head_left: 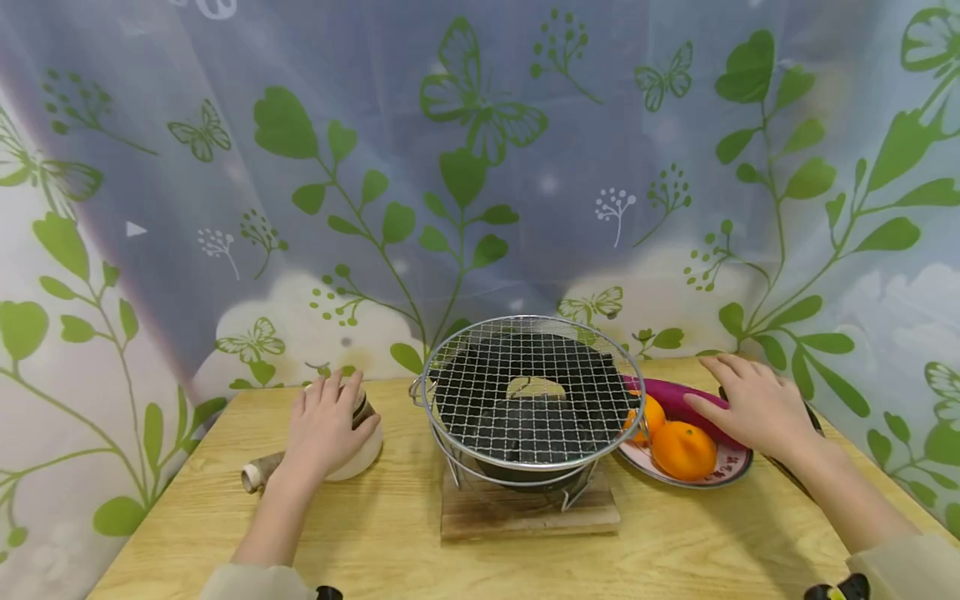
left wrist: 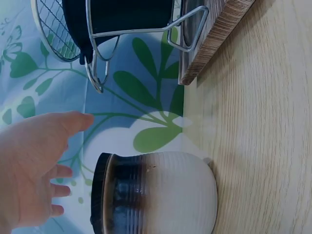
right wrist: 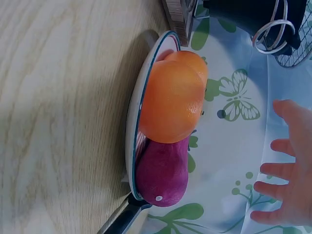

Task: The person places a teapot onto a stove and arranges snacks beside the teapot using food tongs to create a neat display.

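Left hand [head_left: 324, 425] is being held above the jar [left wrist: 170, 195], at 8 o'clock from the grill [head_left: 532, 425]; right hand [head_left: 761, 408] above the plate [head_left: 731, 465] of oranges [head_left: 684, 451], at 4 o'clock. Both hands' fingers [right wrist: 278, 169] are being held spread, nothing being gripped.

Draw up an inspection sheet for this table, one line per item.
Surface: light wood-grain table; no spill seen.
Job's things: ceramic pot on the left; round wire grill over a black vessel, above a wooden board; on the right, a plate holding an eggplant and two oranges.
Clutter: a black-handled utensil beside the plate, type unclear.
Hands: left hand open above the pot; right hand open above the plate's side; neither touches anything in the wrist views.
Cables: nothing seen.
Surroundings: hanging cloth printed with green leaves and butterflies.
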{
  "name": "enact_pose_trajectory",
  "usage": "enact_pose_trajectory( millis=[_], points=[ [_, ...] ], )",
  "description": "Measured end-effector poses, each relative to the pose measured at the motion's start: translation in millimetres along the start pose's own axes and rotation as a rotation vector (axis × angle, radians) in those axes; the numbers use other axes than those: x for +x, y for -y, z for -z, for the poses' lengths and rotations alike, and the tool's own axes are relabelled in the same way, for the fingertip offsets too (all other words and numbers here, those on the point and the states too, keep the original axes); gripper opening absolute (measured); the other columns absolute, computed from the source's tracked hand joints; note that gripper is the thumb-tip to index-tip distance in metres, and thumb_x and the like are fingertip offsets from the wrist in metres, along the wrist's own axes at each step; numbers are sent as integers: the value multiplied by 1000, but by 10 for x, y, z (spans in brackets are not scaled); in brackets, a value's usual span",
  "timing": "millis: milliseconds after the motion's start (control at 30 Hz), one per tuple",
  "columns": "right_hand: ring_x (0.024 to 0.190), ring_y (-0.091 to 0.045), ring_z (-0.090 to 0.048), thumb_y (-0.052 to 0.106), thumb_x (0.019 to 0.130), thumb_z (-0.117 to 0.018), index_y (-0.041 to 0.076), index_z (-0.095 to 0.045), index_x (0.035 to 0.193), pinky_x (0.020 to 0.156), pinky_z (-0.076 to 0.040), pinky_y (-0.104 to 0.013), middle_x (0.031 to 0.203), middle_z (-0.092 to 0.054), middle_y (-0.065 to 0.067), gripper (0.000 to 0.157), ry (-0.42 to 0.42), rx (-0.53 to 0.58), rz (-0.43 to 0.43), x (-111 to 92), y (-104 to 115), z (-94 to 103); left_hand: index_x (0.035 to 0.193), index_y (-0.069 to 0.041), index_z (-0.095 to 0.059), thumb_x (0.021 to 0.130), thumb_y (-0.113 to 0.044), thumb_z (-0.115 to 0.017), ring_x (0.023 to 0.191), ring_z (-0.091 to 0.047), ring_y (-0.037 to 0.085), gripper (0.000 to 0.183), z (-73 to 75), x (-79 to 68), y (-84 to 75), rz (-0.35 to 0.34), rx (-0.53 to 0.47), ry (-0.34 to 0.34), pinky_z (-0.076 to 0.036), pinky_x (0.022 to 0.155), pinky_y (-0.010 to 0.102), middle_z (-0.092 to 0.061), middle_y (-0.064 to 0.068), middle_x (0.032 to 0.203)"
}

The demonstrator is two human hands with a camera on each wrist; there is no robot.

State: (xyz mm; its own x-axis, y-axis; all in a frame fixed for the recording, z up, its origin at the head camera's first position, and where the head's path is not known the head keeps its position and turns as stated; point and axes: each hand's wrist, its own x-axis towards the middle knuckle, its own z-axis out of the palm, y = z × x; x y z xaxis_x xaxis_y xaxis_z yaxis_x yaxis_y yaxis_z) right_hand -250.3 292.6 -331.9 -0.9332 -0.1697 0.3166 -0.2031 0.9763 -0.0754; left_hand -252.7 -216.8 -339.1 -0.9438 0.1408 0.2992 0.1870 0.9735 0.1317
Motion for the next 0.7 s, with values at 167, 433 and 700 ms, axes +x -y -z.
enact_pose_trajectory(
  millis=[167,433,700],
  points=[
    [112,-50,-40,48,87,-56,0,-48,129,80,-32,-70,127,-46,-26,64,-53,-1,45,-59,43,28,138,-1,-37,86,-38,-62,126,-30,45,69,47,-73,-10,-42,35,-66,-19,103,59,-38,26,137],
    [107,-46,-47,42,85,-62,3,-58,119,80,-35,-65,117,-56,-22,52,-81,20,151,-151,89,45,113,5,-56,83,-34,-66,110,-48,41,51,117,-125,-28,-58,43,-123,-35,94,55,-56,24,112],
    [95,-38,-57,35,82,-67,6,-64,109,78,-44,-56,104,-63,-13,39,-34,45,269,-262,125,74,88,2,-56,79,-34,-70,78,-52,30,39,143,-172,25,-55,50,-134,-45,67,44,-52,13,85]
  ],
)
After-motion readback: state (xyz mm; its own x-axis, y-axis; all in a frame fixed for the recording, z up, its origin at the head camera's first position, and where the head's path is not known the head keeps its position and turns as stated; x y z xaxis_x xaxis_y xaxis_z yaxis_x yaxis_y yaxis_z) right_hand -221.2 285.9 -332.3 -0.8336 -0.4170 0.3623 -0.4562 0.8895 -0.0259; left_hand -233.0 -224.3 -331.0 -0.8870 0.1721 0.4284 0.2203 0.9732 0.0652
